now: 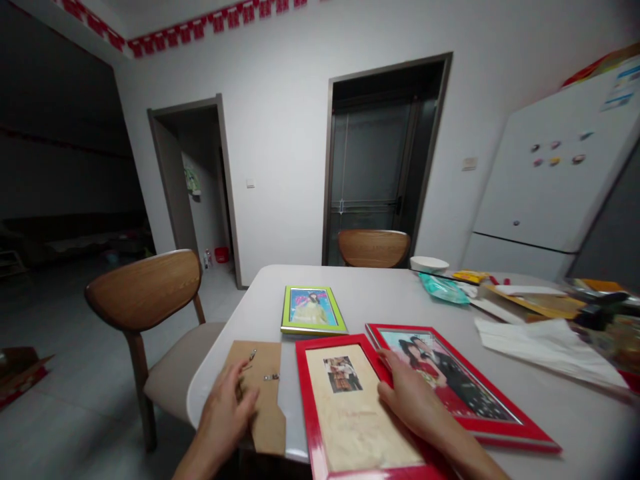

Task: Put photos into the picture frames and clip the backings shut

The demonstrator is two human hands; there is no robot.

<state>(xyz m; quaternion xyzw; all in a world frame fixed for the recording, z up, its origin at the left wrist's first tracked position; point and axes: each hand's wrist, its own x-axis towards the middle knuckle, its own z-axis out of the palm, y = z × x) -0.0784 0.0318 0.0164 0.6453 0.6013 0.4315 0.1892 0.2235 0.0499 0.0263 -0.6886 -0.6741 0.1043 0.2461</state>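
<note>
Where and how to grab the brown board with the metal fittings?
Probably mid-length on the long left edge of the brown board, from the left, using the left hand. The board lies flat and looks thin; its right edge runs close beside the red frame, leaving less finger room. Keep clear of the metal fittings on its face.

A home's dining area: wooden-backed chairs [150,290] stand at a white tabletop [385,299] bearing framed portraits [453,377] in the lower centre, a refrigerator [535,193] dotted with magnets [555,161] rises at upper right, and red bunting [193,31] trims the wall [285,120] at upper left.
</note>
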